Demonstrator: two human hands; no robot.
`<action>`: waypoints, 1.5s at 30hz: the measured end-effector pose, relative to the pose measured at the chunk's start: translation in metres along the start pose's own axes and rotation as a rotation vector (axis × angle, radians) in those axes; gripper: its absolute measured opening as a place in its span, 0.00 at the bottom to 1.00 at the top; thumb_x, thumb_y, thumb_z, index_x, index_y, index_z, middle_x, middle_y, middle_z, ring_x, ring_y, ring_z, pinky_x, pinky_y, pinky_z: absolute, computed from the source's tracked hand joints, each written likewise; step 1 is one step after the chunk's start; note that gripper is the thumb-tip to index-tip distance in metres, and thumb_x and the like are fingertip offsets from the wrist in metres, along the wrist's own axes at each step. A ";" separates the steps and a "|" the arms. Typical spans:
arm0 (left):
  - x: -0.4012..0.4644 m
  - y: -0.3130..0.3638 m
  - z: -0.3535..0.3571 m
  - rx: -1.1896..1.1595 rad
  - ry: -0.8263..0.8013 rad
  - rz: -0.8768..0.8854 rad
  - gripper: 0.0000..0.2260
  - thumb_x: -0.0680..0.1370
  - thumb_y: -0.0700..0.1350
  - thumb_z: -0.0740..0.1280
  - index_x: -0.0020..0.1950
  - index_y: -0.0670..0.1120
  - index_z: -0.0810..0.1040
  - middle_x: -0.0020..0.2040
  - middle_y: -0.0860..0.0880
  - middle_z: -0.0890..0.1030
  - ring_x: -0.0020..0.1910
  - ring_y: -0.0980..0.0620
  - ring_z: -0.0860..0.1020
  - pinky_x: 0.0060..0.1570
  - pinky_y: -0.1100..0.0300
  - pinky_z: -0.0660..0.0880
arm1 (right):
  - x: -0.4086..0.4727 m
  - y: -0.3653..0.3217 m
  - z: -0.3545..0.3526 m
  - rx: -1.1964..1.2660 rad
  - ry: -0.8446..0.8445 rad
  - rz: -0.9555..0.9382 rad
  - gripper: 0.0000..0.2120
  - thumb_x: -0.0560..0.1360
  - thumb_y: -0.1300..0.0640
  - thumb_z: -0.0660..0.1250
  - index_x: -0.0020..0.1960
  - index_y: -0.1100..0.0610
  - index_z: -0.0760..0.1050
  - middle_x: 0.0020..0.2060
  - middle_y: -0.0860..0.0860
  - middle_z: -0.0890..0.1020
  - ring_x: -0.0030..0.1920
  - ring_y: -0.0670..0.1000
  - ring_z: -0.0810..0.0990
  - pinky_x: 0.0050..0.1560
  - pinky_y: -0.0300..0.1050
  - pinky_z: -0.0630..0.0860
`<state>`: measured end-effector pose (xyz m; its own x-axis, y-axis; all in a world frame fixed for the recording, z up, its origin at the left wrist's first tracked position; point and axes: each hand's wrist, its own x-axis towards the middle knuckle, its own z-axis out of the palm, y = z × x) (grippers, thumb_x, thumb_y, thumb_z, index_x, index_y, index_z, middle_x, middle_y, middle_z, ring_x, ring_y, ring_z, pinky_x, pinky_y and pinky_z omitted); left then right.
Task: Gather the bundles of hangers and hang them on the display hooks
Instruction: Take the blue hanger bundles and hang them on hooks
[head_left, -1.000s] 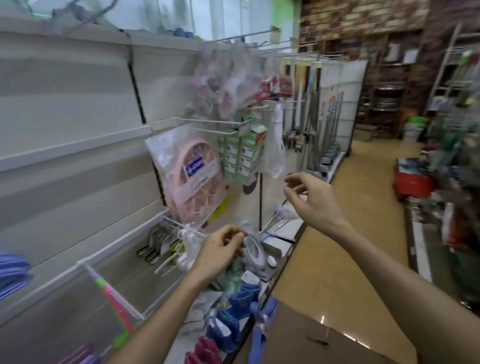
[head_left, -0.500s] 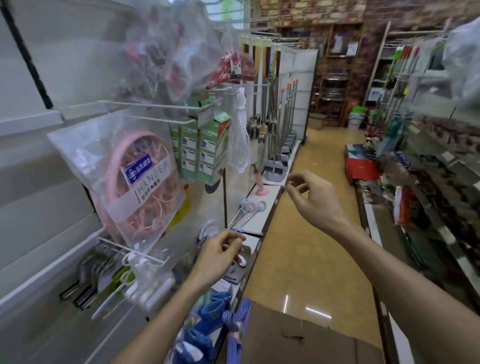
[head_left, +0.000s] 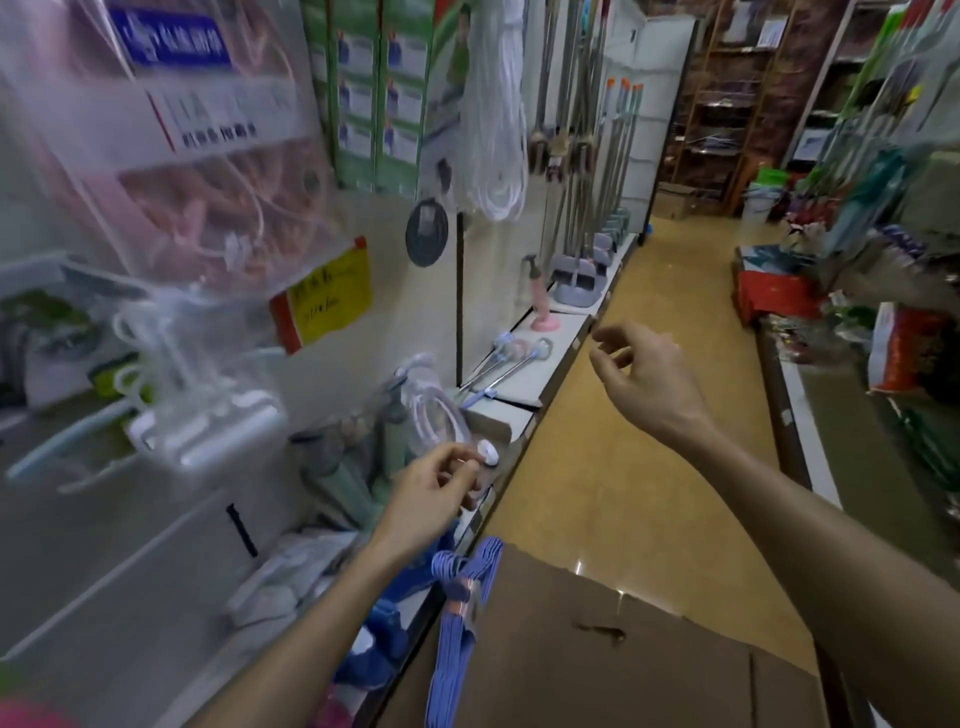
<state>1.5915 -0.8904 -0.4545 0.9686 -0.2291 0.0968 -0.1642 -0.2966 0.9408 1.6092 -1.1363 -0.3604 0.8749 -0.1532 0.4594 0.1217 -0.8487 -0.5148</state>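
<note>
1. This is a shop aisle with a shiny yellow floor (head_left: 639, 467). A white shelf wall (head_left: 104, 561) runs along the left side, and more shelves stand far back.
2. A brown cardboard box (head_left: 597, 665) sits at the bottom, by the front edge of the low shelf.
3. A bundle of purple hangers (head_left: 457, 603) hangs down over the box's left edge, just beside the shelf edge. No hand touches it.
4. The left hand (head_left: 431, 493) is over the low shelf, fingers curled shut and pinching something small and white. I cannot tell what it is.
5. The right hand (head_left: 644, 374) is up over the floor, half open, fingers bent, holding nothing.
6. A clear bag with a pink round thing (head_left: 171, 171) hangs at the top left. It is cut off by the top edge and blurry.
7. The things along the left shelf are smeared and hard to make out.
8. Since a moment ago the view has moved closer to the shelf wall. The pink bag looks bigger now and the box shows more.
</note>
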 end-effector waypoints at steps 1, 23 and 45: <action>0.002 -0.024 0.009 0.001 0.011 -0.007 0.06 0.82 0.42 0.64 0.51 0.48 0.80 0.40 0.49 0.82 0.36 0.54 0.81 0.37 0.62 0.77 | -0.007 0.016 0.019 -0.003 -0.008 0.003 0.12 0.81 0.52 0.64 0.62 0.53 0.76 0.52 0.48 0.82 0.49 0.47 0.80 0.49 0.52 0.80; 0.007 -0.428 0.117 0.157 0.168 -0.280 0.06 0.80 0.42 0.64 0.48 0.51 0.79 0.43 0.49 0.83 0.38 0.51 0.82 0.42 0.55 0.79 | -0.158 0.238 0.329 0.032 -0.096 0.102 0.14 0.80 0.51 0.63 0.64 0.52 0.75 0.56 0.48 0.80 0.50 0.50 0.80 0.51 0.58 0.80; 0.022 -0.603 0.167 0.287 -0.193 -0.842 0.42 0.71 0.50 0.78 0.77 0.40 0.58 0.72 0.42 0.71 0.66 0.44 0.74 0.61 0.54 0.73 | -0.209 0.317 0.474 0.130 -0.320 0.332 0.11 0.81 0.52 0.64 0.61 0.53 0.76 0.52 0.47 0.80 0.47 0.43 0.78 0.48 0.45 0.80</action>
<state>1.6809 -0.8712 -1.0738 0.7451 0.0244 -0.6665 0.5185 -0.6496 0.5560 1.6870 -1.1335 -0.9633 0.9744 -0.2239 0.0193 -0.1487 -0.7067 -0.6917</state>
